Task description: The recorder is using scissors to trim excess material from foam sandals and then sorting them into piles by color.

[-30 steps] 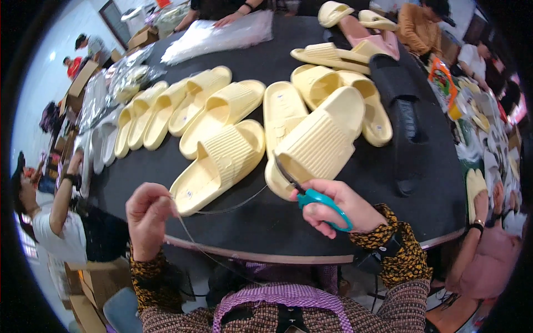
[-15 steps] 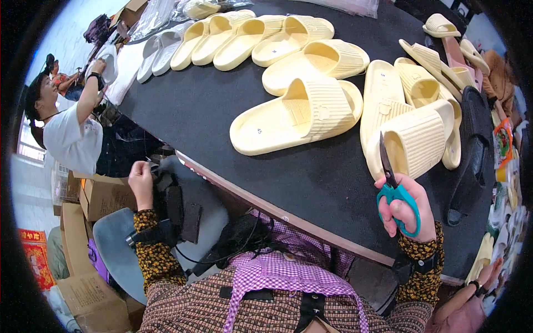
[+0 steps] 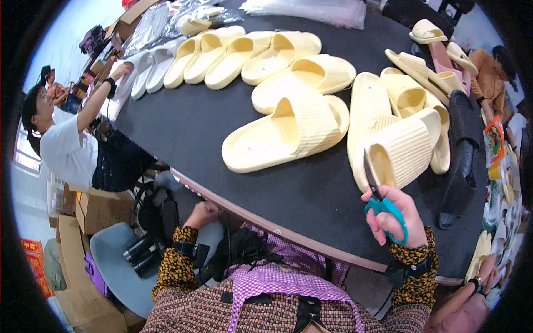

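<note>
My right hand (image 3: 401, 217) grips scissors with teal handles (image 3: 387, 215), over the table's near right part. Their dark blades (image 3: 370, 176) are together and point away from me, overlapping the view of a cream ribbed slipper (image 3: 408, 145). That slipper rests partly on another cream slipper (image 3: 362, 125). My left hand (image 3: 202, 215) is low, beside the table's near edge, its fingers curled; what they hold, if anything, I cannot make out. The closest single cream slipper (image 3: 261, 143) lies in the middle of the dark tabletop (image 3: 183, 130), its toe strap to the right.
More cream slippers (image 3: 225, 58) and a grey pair (image 3: 152, 66) line the far side. Black slippers (image 3: 458, 161) lie at right. Clear plastic bags (image 3: 311, 11) are at the back. A grey chair (image 3: 114, 255) and cardboard boxes (image 3: 102, 211) stand left. Co-workers (image 3: 66, 139) are at both sides.
My left hand has come rightward and down, from over the chair to beside the table edge. The scissors stay in my right hand. The view has shifted slightly; the co-worker's arm at left has also moved.
</note>
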`<state>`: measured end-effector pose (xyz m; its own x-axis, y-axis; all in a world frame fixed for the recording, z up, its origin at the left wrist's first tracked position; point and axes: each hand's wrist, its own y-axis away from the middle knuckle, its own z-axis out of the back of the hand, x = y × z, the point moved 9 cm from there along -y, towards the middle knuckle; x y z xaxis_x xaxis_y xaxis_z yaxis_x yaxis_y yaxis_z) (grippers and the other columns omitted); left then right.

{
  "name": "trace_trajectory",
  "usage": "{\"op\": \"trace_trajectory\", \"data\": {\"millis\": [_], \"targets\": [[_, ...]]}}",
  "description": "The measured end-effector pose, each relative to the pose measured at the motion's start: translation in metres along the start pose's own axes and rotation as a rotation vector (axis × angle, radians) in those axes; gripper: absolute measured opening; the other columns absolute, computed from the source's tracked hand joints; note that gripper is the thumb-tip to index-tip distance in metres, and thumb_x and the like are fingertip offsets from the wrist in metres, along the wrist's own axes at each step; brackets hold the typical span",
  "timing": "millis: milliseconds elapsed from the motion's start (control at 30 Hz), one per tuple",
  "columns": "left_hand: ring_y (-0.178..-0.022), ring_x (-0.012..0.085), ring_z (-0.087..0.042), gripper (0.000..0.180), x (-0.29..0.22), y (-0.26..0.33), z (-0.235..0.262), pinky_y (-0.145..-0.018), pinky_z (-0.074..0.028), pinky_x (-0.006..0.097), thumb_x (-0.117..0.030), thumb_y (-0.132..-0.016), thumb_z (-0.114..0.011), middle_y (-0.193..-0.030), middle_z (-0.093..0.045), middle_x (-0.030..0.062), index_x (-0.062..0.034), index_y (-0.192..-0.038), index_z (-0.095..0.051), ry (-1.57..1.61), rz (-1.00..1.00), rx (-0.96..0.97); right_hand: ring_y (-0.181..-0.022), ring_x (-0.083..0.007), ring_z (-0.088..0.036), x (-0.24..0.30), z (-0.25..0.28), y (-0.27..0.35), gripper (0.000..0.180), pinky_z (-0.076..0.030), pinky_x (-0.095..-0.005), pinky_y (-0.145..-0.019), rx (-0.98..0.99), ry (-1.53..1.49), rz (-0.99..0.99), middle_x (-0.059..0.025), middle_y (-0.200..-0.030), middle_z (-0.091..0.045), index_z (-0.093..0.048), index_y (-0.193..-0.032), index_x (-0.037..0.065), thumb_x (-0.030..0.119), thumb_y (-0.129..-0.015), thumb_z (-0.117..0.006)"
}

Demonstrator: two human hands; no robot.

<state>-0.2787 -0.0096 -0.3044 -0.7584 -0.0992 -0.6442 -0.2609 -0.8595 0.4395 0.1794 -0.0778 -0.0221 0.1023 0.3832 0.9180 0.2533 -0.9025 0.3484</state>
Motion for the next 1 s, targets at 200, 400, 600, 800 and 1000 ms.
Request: {"op": "trace_trajectory", "data": {"millis": [200,400,600,800,1000], "targets": [[-0.087,0.0347,-0.065,0.022,-0.047,0.015,0.001,-0.075,-0.051,0.037,-0.012,-0.081,-0.062,-0.095,-0.067,0.0174,-0.0048,-0.101,-0.066,-0.127,-0.415,0.097,-0.050,-0.0060,-0.049,0.005,-0.003,0.004,0.035,-0.042,-0.0198,-0.046,0.037,-0.027,-0.025,-0.0018,-0.068,-0.054,-0.048,-0.120,-0.002,0.008,-0.088,-0.059],[-0.084,0.0383,-0.063,0.024,-0.121,0.072,0.107,-0.075,-0.049,0.039,-0.019,-0.084,-0.060,-0.085,-0.065,0.0233,0.0038,-0.092,-0.065,-0.313,0.013,-0.124,-0.052,-0.0048,-0.050,0.009,-0.014,0.004,0.038,-0.043,-0.0191,-0.048,0.137,-0.041,-0.037,-0.0008,-0.071,-0.053,-0.047,-0.124,0.001,0.009,-0.089,-0.059],[-0.067,0.0253,-0.065,0.019,-0.273,0.097,0.127,-0.065,-0.051,0.032,-0.011,-0.087,-0.056,-0.071,-0.065,0.0162,0.0060,-0.087,-0.063,-0.141,-0.213,-0.008,-0.051,-0.0050,-0.050,0.022,-0.009,0.009,0.036,-0.043,-0.0188,-0.047,0.088,-0.043,0.047,-0.0008,-0.071,-0.053,-0.047,-0.123,0.001,0.009,-0.089,-0.057],[-0.075,0.0246,-0.066,0.019,-0.401,0.100,0.100,-0.067,-0.052,0.031,-0.007,-0.083,-0.063,-0.082,-0.066,0.0134,0.0024,-0.099,-0.062,-0.244,-0.607,0.166,-0.047,-0.0074,-0.049,0.048,0.020,0.019,0.030,-0.039,-0.0207,-0.042,-0.070,-0.126,0.335,-0.0010,-0.065,-0.051,-0.048,-0.118,0.001,0.009,-0.089,-0.053],[-0.089,0.0298,-0.063,0.030,-0.505,0.077,0.055,-0.075,-0.051,0.035,-0.008,-0.083,-0.063,-0.106,-0.060,0.0171,0.0010,-0.111,-0.057,-0.351,-0.882,0.198,-0.046,-0.0090,-0.048,0.053,0.058,0.027,0.031,-0.038,-0.0219,-0.038,-0.271,-0.374,0.473,-0.0033,-0.068,-0.051,-0.048,-0.116,-0.001,0.011,-0.088,-0.053]]}}
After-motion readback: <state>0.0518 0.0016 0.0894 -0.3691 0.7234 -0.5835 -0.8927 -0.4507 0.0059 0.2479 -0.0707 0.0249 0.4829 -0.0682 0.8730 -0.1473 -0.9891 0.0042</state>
